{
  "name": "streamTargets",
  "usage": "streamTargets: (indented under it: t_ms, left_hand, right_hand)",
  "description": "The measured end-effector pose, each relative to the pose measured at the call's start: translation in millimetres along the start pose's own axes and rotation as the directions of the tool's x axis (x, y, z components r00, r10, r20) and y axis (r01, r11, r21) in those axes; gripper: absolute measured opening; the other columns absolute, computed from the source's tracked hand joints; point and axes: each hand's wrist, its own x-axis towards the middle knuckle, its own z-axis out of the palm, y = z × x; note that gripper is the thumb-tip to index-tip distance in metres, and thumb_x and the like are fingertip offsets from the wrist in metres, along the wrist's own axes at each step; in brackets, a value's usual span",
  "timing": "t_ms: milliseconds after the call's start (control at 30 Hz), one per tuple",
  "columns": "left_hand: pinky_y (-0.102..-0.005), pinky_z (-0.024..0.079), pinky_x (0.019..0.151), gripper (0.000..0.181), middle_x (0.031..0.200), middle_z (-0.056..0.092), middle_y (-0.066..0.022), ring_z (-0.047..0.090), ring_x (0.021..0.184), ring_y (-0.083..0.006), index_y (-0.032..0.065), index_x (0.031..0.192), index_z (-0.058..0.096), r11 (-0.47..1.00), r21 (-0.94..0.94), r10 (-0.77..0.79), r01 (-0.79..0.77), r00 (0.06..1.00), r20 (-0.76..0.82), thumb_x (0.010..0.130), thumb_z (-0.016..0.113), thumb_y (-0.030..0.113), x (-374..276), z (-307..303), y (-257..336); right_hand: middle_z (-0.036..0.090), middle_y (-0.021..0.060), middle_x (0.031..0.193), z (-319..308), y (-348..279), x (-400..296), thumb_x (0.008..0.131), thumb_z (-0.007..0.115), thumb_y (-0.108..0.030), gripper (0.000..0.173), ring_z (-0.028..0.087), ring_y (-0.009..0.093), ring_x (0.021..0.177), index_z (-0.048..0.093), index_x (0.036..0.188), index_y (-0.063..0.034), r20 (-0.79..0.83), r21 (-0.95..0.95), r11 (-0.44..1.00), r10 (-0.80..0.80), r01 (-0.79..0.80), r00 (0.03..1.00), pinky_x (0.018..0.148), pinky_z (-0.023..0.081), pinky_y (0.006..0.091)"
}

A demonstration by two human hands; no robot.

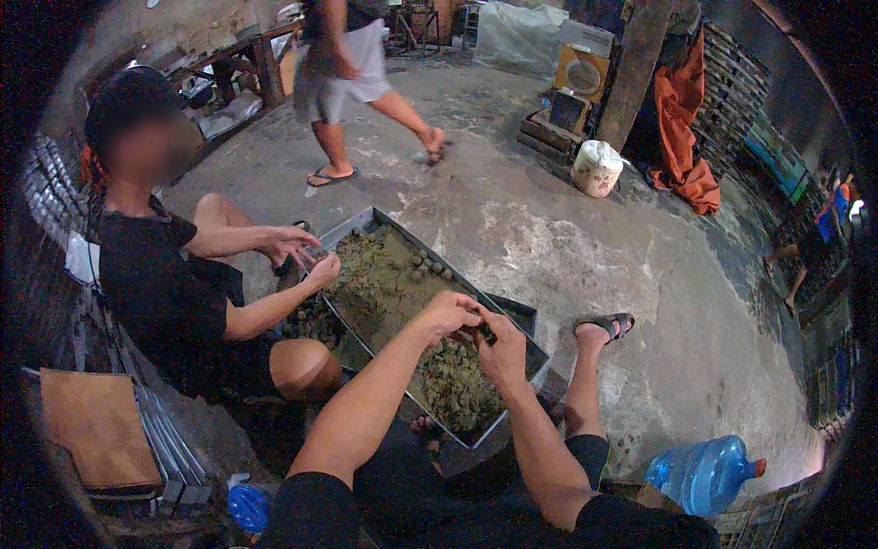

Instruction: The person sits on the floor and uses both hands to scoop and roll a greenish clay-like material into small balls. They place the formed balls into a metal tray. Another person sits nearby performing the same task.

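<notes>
My left hand and my right hand meet above a shallow metal tray. Between their fingers is a small dark lump, mostly hidden, its material not clear. Beneath my hands, a heap of crumbly brown-green material, like clay or soil, lies in the near end of the tray. More of it is heaped at the far end. Several small round balls sit along the tray's far right side.
A seated co-worker holds both hands over the tray's left side. Another person walks behind it. A lidded white bucket stands by a wooden post. A blue water jug lies at the lower right; a blue lid is lower left.
</notes>
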Motion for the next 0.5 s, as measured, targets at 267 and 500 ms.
streamTargets:
  t_ms: [267,500]
  left_hand:
    - [-0.0291,0.048,0.056,0.014,0.082,0.066,-0.0039,0.06,0.067,-0.0132,0.0041,0.092,0.066,0.999,0.002,0.047,-0.047,0.999,-0.024,0.078,0.068,0.004,2,4,2]
    - [-0.031,0.049,0.06,0.01,0.081,0.065,-0.0049,0.06,0.068,-0.014,0.0041,0.088,0.065,0.999,0.019,0.052,-0.051,0.997,-0.063,0.078,0.068,0.003,4,3,0]
  right_hand:
    - [0.065,0.0143,0.097,-4,-6,-1,0.07,0.071,-0.006,0.044,0.063,0.031,0.088,0.063,0.113,-0.0092,0.0,0.043,0.992,0.116,-0.116,0.993,0.075,0.051,0.0356]
    - [0.065,0.0107,0.092,-3,-8,0,0.075,0.068,-0.01,0.034,0.064,0.026,0.079,0.064,0.108,-0.0056,-0.018,0.112,0.979,0.172,-0.169,0.985,0.071,0.05,0.0344]
